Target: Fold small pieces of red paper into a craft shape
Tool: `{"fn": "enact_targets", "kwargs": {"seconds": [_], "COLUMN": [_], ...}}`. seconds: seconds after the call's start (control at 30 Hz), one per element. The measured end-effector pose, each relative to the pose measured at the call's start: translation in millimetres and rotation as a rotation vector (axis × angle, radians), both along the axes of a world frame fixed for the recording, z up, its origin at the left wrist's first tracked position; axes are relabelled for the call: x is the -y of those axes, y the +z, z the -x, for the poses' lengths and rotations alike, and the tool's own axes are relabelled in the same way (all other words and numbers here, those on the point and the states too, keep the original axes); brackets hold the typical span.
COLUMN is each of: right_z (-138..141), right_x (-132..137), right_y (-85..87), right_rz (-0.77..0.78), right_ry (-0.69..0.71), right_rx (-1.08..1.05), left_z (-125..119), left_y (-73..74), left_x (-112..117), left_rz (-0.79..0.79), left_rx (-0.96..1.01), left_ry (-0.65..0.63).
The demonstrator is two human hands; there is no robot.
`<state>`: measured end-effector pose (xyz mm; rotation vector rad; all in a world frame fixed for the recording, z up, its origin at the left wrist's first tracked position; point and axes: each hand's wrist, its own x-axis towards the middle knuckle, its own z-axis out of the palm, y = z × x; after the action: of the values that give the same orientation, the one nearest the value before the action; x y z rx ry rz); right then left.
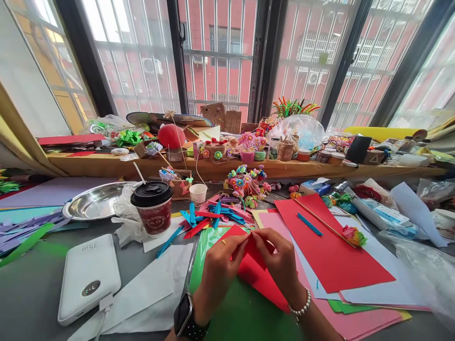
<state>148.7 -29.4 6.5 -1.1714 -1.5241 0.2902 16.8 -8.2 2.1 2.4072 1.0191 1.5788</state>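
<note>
Barred windows (229,52) rise behind a cluttered worktable (31,293), where a folded red paper (256,275) sits over a green sheet (245,319). The left hand (221,258) pinches its upper part between thumb and curled fingers; the right hand (279,255), just beside it, grips there likewise, thumb and fingers closed on the paper.

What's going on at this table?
A person's left hand and right hand are close together, pinching red paper above a green surface. Blue and red paper strips lie just beyond. Another red sheet lies to the right; a lidded paper cup stands to the left.
</note>
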Motion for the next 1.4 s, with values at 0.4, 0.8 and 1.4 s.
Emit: {"fn": "enact_targets", "kwargs": {"seconds": [0.4,0.8,1.4], "right_z": [2.5,5.1,4.6], "right_x": [0.9,4.8,6.0], "right_y": [2.1,5.7,8.7], "right_rz": [0.022,0.029,0.046], "right_ry": [0.03,0.045,0.072], "right_rx": [-0.065,-0.091,-0.118], "left_z": [0.1,-2.4,-1.8], "left_y": [-2.4,-3.1,-7.0], "left_x": [1.5,4.8,6.2], "left_rz": [-0.051,-0.099,-0.18], "left_rx": [0.03,0.006,-0.025], "left_ry": [0.001,0.028,0.074]}}
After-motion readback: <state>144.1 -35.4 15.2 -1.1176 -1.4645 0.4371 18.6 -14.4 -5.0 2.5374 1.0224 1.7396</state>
